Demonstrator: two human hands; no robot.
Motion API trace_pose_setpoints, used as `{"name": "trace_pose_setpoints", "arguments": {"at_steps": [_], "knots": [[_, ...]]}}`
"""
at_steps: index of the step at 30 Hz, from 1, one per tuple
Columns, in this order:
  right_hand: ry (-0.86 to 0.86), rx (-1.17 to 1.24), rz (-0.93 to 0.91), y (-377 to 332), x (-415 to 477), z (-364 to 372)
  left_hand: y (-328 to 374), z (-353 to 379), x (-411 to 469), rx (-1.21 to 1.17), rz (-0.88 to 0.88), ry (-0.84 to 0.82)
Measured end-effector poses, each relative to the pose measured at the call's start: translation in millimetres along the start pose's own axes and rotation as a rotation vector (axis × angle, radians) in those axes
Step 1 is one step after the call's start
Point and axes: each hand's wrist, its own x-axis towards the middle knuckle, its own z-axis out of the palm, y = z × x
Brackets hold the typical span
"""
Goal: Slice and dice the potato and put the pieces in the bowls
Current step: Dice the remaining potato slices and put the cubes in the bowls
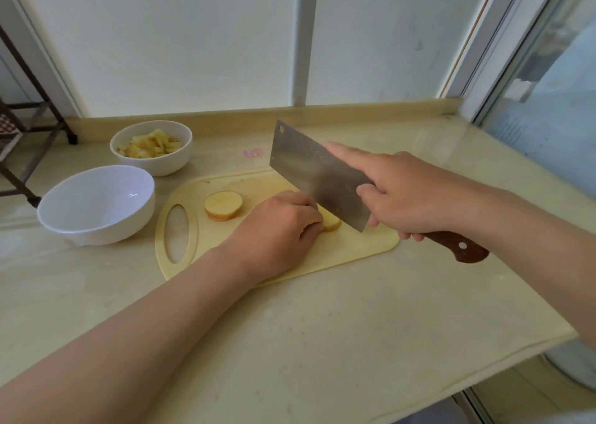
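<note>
My left hand [280,220] is curled over a piece of potato [332,223] on the yellow cutting board [354,246], fingertips pinning it down. Only its right end shows past my knuckles. My right hand [409,194] grips the wooden handle of the cleaver [316,172], forefinger stretched along the flat of the blade. The edge is lowered just beside my left knuckles, over the piece.

I judge the job to be around the middle. The far bowl [161,165] already holds a heap of cut potato, while the nearer bowl [96,226] has no potato in it yet. A thick round slice [223,205] lies flat on the board to the left of my hand, uncut. So there is this piece to cut down, that slice to deal with, and a batch to move into the nearer bowl.

The bench [322,326] is pale, glossy stone with a low raised lip along the back and a small pink mark [253,153] beyond the board. Behind it stand frosted window panes [193,36] in white frames, letting in soft daylight. A dark metal rack [29,117] stands at the far left, and clear glass runs along the right.
</note>
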Motion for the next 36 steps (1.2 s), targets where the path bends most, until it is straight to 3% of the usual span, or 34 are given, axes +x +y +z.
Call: {"name": "trace_pose_setpoints", "arguments": {"at_steps": [14, 23, 36], "knots": [[-0.152, -0.160, 0.095, -10, -19, -7, -2, 1, 1, -0.009, 0.015, 0.008], [-0.009, 0.016, 0.090, -25, 31, 17, -1, -3, -1, 0.004, 0.008, -0.009], [0.042, 0.013, 0.054, -21, 0, 13, -1, -5, -4, 0.027, 0.008, 0.040]]}}
